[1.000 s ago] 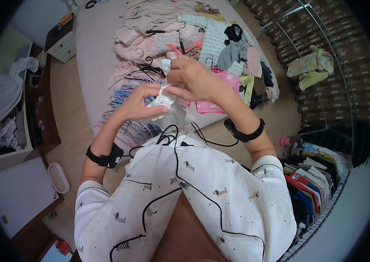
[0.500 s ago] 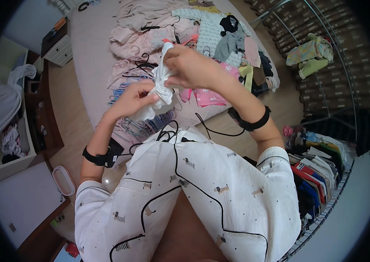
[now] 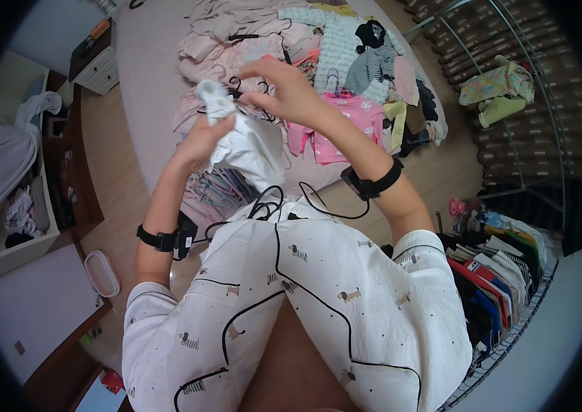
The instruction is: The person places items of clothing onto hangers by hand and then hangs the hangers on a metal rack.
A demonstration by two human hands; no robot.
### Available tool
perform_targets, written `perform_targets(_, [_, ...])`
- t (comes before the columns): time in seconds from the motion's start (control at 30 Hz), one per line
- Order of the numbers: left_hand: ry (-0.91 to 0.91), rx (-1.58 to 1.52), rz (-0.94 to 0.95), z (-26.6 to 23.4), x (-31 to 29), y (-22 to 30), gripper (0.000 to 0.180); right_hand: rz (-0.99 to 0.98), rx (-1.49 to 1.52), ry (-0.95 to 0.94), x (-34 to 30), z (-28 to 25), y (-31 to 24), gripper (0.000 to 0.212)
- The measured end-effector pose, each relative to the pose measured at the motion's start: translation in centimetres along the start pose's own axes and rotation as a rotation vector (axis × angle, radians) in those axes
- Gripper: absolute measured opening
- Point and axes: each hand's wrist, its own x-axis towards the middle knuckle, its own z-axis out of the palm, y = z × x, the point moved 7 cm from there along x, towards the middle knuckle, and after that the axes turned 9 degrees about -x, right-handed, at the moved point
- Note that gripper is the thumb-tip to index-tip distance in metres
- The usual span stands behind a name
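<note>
My left hand (image 3: 200,143) pinches a white garment (image 3: 253,150) near its bunched upper edge, and the cloth hangs down to the right in front of me. What kind of garment it is, I cannot tell. Just beyond it, my right hand (image 3: 287,93) is raised with thumb and fingers apart and nothing between them. Behind these fingers, a black hanger (image 3: 236,88) lies on the bed. A pink patterned top (image 3: 349,127) is spread out to the right of the garment. Below my left hand lies a pile of blue and pink hangers (image 3: 219,192).
The bed (image 3: 145,82) carries heaped clothes, including a striped grey piece (image 3: 371,71). To the right stand a metal rack (image 3: 565,137) with a garment hung on it and a wire basket (image 3: 534,302) of folded clothes. A nightstand (image 3: 98,69) and an open cabinet (image 3: 43,233) are on the left.
My right hand has let go of the white garment and its fingers have spread. The bunched cloth has dropped loose, and my left hand has moved left with it.
</note>
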Motion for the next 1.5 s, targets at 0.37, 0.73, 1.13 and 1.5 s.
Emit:
perform_targets(0.37, [0.11,-0.383,0.061,-4.4,-1.7,2.3,0.041,0.927,0.535,-0.56,-12.5,8.5,10.2,0.049])
perform_targets(0.73, [0.082,-0.288,0.087,-2.3,-1.6,5.4,0.043,1.057,1.315,-0.175,-11.1,8.4,8.7,0.032])
perform_targets(1.13, [0.267,0.07,0.142,-6.3,-0.8,5.4,0.049,0.716,0.318,-0.028,-7.8,-1.8,11.3,0.025])
perform_targets(1.5, [0.074,-0.362,0.081,-3.8,0.5,4.0,0.043,0.827,1.58,-0.109,-5.1,2.6,4.8,0.068])
